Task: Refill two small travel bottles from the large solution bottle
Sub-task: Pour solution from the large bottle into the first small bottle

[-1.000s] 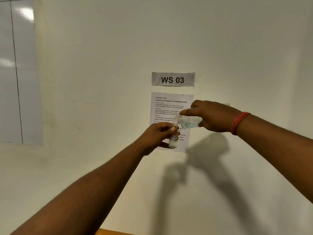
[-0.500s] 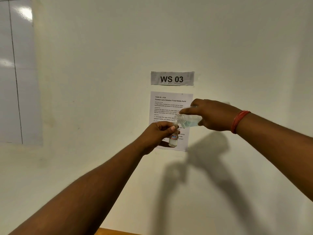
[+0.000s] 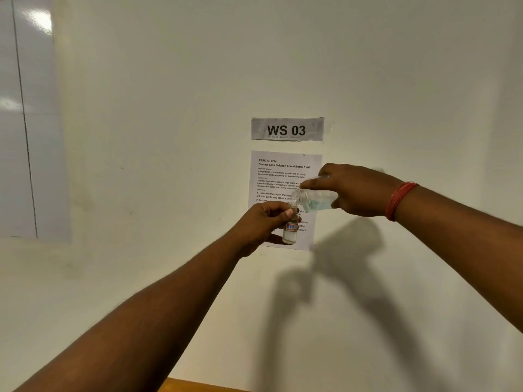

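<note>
1. Both bottles are up in the air in front of the wall, nothing under them; only a sliver of desk (image 3: 203,386) shows at the bottom edge.
2. Left hand (image 3: 266,222) has its fingers (image 3: 285,214) curled round the neck of the small bottle (image 3: 290,234), held upright, a shallow layer of clear liquid at the bottom.
3. Right hand (image 3: 359,190) wraps the large bottle (image 3: 317,200), tipped near level, forefinger stretched along its top; pale bluish solution pools along the low side.
4. The open, threaded mouth sits just above and beside the small bottle's top. I can't tell if a stream is running.
5. Handling, as I judge it: both look like light, clear, stiff containers, slick if wet. The small one has a narrow mouth, so a grip high up steadies the target; the large one wants a mid-body hold for fine tilt.
6. Spill risk looks real: wide mouth over narrow.
7. Behind the hands, a sheet (image 3: 283,176) under a "WS 03" sign (image 3: 287,129).
</note>
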